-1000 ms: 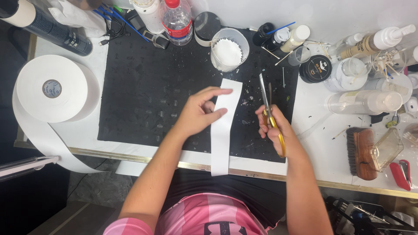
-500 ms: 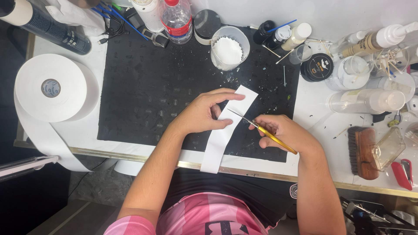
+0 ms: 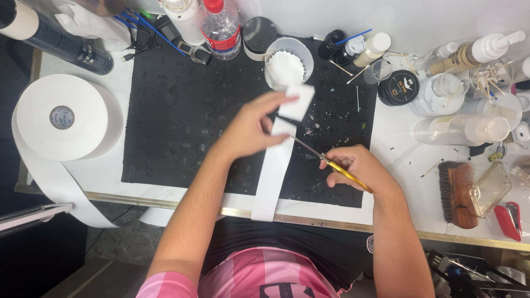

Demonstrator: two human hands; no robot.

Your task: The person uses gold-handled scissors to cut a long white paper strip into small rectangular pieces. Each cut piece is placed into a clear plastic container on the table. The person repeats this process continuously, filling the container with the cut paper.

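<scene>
Bright, even overhead light washes out the white table [image 3: 397, 143] at the upper right of the frame. Shadows are soft and short. The left hand [image 3: 251, 127] and its paper piece [image 3: 296, 102] show motion blur.

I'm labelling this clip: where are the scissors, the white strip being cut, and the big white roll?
scissors [image 3: 331, 164], head view, on the yellow handle by the right hand's fingers.
white strip [image 3: 270, 176], head view, mid-length of the long piece.
big white roll [image 3: 83, 118], head view, on its flat face.

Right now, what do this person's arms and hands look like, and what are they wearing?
Both arms are bare to the shoulder: no gloves, watch or rings visible on the left hand or right hand. A pink sleeve edge shows; the top is pink with paler stripes.
</scene>
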